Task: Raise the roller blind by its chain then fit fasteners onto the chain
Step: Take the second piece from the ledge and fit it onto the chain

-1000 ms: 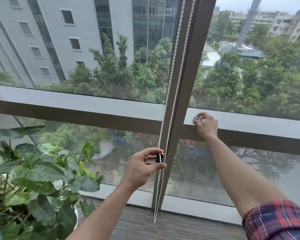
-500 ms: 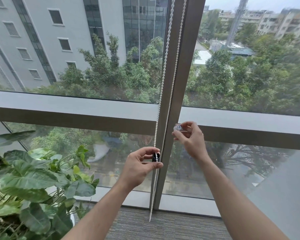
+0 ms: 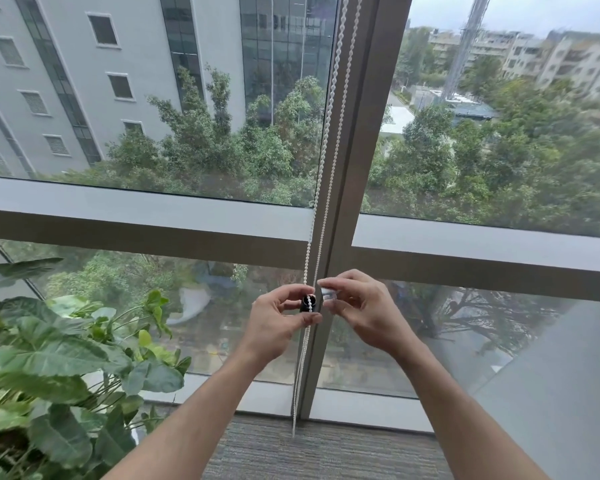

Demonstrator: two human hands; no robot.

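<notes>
Raised-blind stage: no blind fabric shows over the glass, so the raising appears done. The white beaded plastic chain [image 3: 321,188] hangs against the grey vertical window mullion [image 3: 364,168]. Left of the mullion, the left hand [image 3: 278,323] pinches a small black fastener [image 3: 307,304] on the chain; the right hand [image 3: 357,306] holds a clear plastic fastener [image 3: 329,294] just beside it, seemingly not yet fitted. No legible writing or labels.
</notes>
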